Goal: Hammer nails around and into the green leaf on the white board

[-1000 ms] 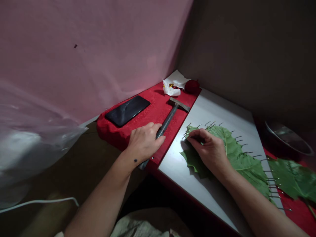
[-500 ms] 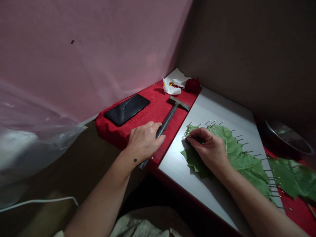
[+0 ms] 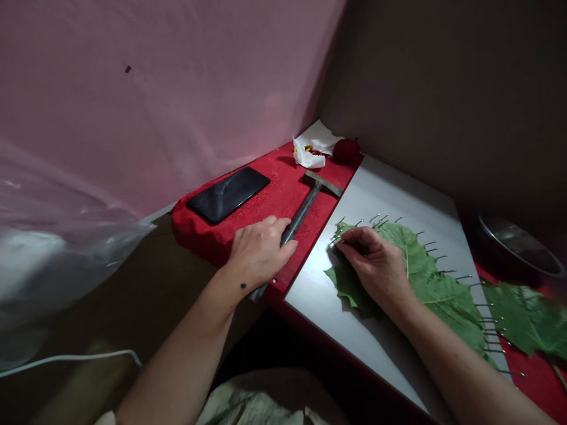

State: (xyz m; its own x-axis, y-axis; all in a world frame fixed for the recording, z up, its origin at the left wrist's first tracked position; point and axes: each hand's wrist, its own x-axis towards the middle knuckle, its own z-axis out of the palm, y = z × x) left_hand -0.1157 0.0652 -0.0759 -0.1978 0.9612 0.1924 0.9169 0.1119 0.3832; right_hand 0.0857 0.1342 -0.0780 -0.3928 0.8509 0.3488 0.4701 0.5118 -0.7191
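My left hand [image 3: 261, 247] is closed around the dark handle of a hammer [image 3: 305, 211], which lies on the red cloth with its metal head pointing away from me. My right hand [image 3: 376, 257] is pinched at the near left edge of a large green leaf [image 3: 436, 286] on a white board [image 3: 376, 183]. Its thumb and forefinger meet at a thin nail [image 3: 335, 241], partly hidden by the fingertips. Several slanted nails [image 3: 429, 243] stand along the leaf's outline. Part of the leaf is covered by my right hand and forearm.
A black phone [image 3: 229, 193] lies on the red cloth [image 3: 283, 186]. Crumpled white paper [image 3: 308, 156] and a dark red ball [image 3: 345, 151] sit by the wall. At the right are a metal bowl [image 3: 522, 245] and another leaf [image 3: 529, 319]. Clear plastic [image 3: 66, 254] hangs at the left.
The view has shifted very slightly. Both hands, the hammer and the leaf keep their places.
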